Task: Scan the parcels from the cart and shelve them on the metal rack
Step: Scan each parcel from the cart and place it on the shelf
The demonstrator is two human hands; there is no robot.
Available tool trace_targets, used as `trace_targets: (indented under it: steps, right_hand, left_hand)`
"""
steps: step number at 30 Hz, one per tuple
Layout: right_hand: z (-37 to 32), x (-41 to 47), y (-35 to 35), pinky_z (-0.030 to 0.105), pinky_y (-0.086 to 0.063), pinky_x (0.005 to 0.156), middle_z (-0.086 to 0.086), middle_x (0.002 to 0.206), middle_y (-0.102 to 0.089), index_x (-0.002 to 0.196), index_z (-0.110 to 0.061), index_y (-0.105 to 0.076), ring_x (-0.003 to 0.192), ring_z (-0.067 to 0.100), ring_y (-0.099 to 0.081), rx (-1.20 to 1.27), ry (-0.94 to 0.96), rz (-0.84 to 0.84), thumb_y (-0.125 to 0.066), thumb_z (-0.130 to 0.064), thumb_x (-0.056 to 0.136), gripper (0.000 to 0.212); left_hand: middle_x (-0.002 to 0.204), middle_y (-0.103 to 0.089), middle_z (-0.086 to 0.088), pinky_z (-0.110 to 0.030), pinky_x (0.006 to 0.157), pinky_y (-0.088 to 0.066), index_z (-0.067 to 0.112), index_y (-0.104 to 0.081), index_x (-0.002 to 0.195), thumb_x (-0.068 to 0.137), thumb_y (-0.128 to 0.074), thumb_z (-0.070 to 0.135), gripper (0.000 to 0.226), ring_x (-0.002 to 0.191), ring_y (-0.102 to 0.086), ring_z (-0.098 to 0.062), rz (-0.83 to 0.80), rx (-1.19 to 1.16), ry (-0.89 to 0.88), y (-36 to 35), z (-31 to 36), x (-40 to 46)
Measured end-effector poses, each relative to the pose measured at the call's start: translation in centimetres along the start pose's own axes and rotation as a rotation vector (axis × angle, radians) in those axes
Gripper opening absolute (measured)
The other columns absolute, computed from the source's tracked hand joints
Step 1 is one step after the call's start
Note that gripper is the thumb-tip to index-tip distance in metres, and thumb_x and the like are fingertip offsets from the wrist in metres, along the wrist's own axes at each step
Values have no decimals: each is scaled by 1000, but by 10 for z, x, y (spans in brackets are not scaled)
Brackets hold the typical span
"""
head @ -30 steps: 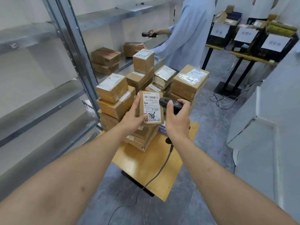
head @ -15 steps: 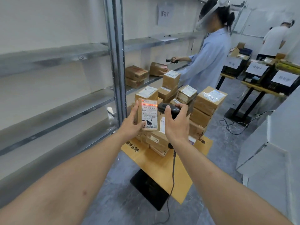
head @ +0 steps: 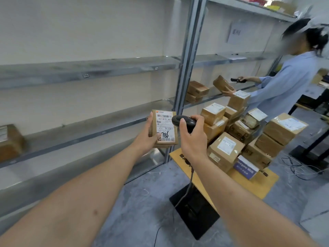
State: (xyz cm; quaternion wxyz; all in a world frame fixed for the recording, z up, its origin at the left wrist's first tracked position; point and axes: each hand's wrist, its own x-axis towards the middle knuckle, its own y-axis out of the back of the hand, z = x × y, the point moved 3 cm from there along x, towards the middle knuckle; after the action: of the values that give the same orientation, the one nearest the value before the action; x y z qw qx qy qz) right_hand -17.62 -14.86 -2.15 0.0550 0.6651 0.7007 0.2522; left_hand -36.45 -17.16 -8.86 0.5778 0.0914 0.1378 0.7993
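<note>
Since the earlier frame, the view has been swung left and up; parcel and scanner are kept together ahead of the rack upright, and the red glow seen on the label before is gone. One flat rectangular cardboard parcel [head: 164,128] is gripped upright in the left hand [head: 145,138], thumb laid on the white printed label marked "786", fingers behind. One rounded black plastic scanner [head: 184,121] is gripped by the right hand [head: 193,139], its nose just beside the label's right edge; a thin cable hangs beneath. On the wooden tabletop [head: 249,180] of the cart, roughly a dozen taped brown boxes [head: 225,150] are stacked. The metal rack [head: 188,56] has dull grey shelves; three boxes are seen on them, and a fourth is held by a second person [head: 284,82]
</note>
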Motion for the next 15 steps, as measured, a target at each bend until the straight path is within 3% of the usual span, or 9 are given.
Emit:
trace_targets:
  steps: [3,7,11,15]
  right_hand:
    - [-19,-7,-44,42,-55,88,-5,111,-67,129,-37,-42,99,20,-67,32,28,-84,-51,-51,106,29]
    - [-41,-7,-101,33,-49,81,-5,111,-66,129,-35,-43,98,17,-65,82,81,-177,-53,-49,105,29]
    - [-51,5,-162,34,-50,80,-14,101,-63,130,-35,-43,92,11,-65,119,105,-293,-53,-50,105,30]
    - [-57,24,-231,41,-56,86,-19,96,-62,127,-37,-44,91,17,-67,147,103,-418,-54,-52,103,30]
  left_hand:
    - [154,-52,11,-42,120,-39,67,6,155,106,-61,29,91,136,-55,-23,76,54,29,44,-16,-10]
    - [150,-46,25,-52,121,-39,77,2,149,101,-64,33,93,141,-51,-20,142,33,43,100,-52,-12]
    - [152,-49,27,-52,121,-39,72,-1,153,98,-63,33,92,141,-52,-15,220,-1,89,151,-87,-6]
    - [152,-45,36,-51,122,-37,73,-8,153,87,-68,43,94,146,-46,-9,310,-57,143,201,-138,8]
